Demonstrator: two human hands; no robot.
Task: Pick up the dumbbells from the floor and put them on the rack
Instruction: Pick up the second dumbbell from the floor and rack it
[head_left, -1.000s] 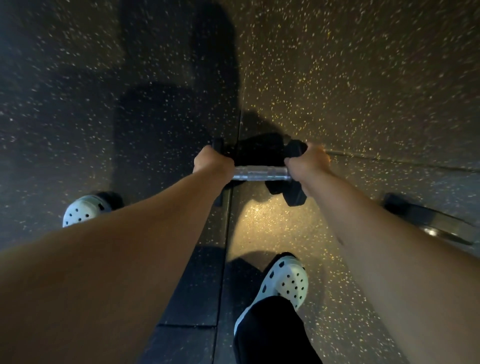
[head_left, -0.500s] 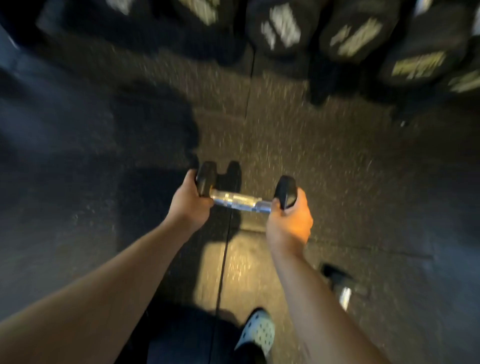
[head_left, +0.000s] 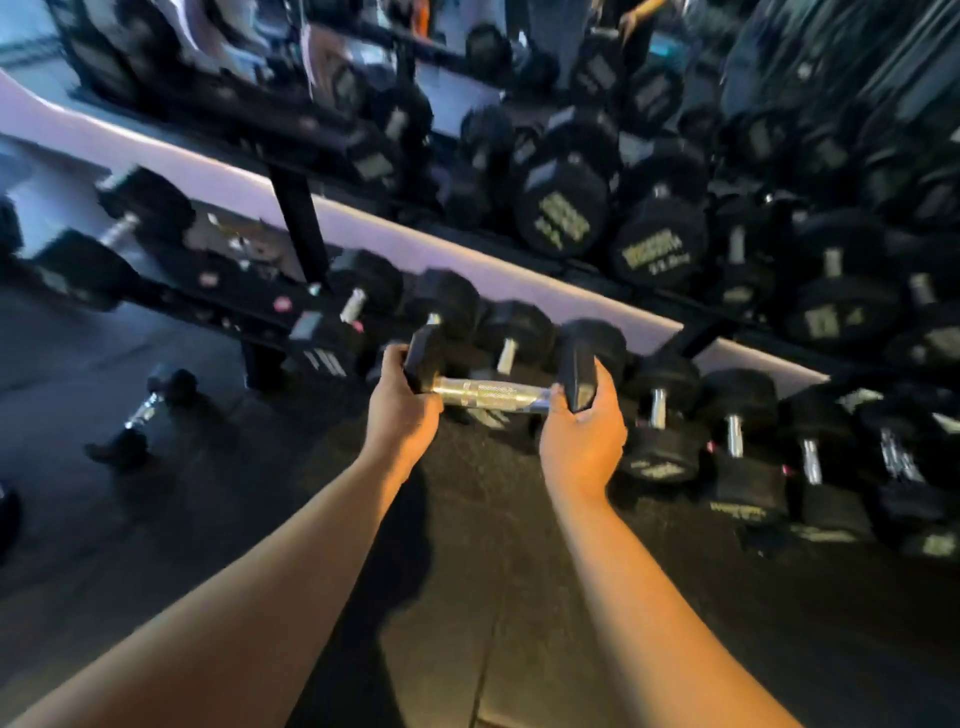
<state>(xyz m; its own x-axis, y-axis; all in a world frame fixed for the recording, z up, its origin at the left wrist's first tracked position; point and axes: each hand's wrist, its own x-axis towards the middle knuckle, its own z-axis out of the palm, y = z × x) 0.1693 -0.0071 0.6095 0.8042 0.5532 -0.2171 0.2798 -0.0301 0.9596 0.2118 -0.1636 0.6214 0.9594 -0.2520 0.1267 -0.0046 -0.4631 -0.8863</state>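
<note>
I am looking down at a dark speckled rubber floor (head_left: 467, 597) in a gym, with a tiered black rack (head_left: 298, 223) running across the upper half of the view, blurred.

My left hand (head_left: 402, 410) is wrapped around the left head of the dumbbell (head_left: 491, 392), and my right hand (head_left: 584, 439) cups the right head from below, thumb up its outer side; both grips are closed on it. Both forearms reach forward from the bottom corners, bare and nearly straight. The dumbbell is off the floor, its chrome handle almost level, just in front of the rack's lowest shelf.

Behind the dumbbell that lowest shelf carries a row of black dumbbells (head_left: 660, 410) lying front to back, side by side, chrome handles showing. The shelf above holds larger round-headed dumbbells (head_left: 563, 213) with pale lettering I cannot read. To the left one small dumbbell (head_left: 145, 413) lies on the floor, well apart from the rack.
</note>
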